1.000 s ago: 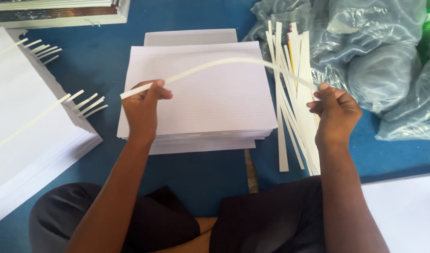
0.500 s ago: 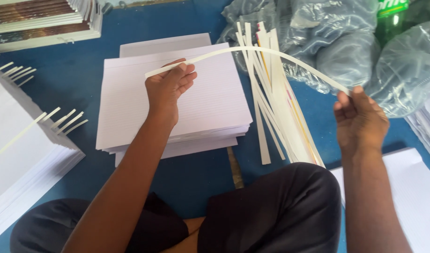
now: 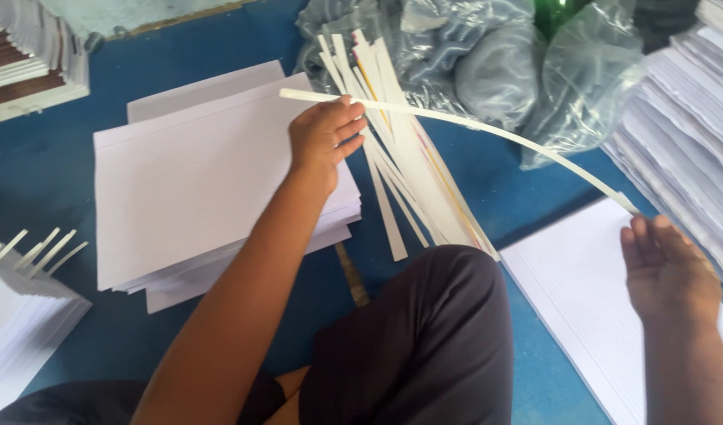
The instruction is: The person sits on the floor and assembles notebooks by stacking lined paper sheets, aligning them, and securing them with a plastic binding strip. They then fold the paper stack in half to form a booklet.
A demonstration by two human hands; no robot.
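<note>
Strip (image 3: 487, 132) of white paper, long and bowed, spans between both hands over the blue floor (image 3: 46, 173). Left hand (image 3: 324, 138) pinches it near 1 end, above the lined sheet stack (image 3: 196, 181). Right hand (image 3: 667, 271) grips the other end at its fingertips, over a second lined stack (image 3: 582, 291). Pile of loose strips (image 3: 409, 173) lies between, crumpled plastic bags (image 3: 503, 71) behind.

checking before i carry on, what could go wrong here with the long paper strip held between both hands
The strip is bowed between the left hand and right hand, each gripping only an end; it could crease or tear if pulled tighter. Its middle arcs just above the loose pile of strips, which it might snag and scatter. It could also slip from the right fingertips.
</note>
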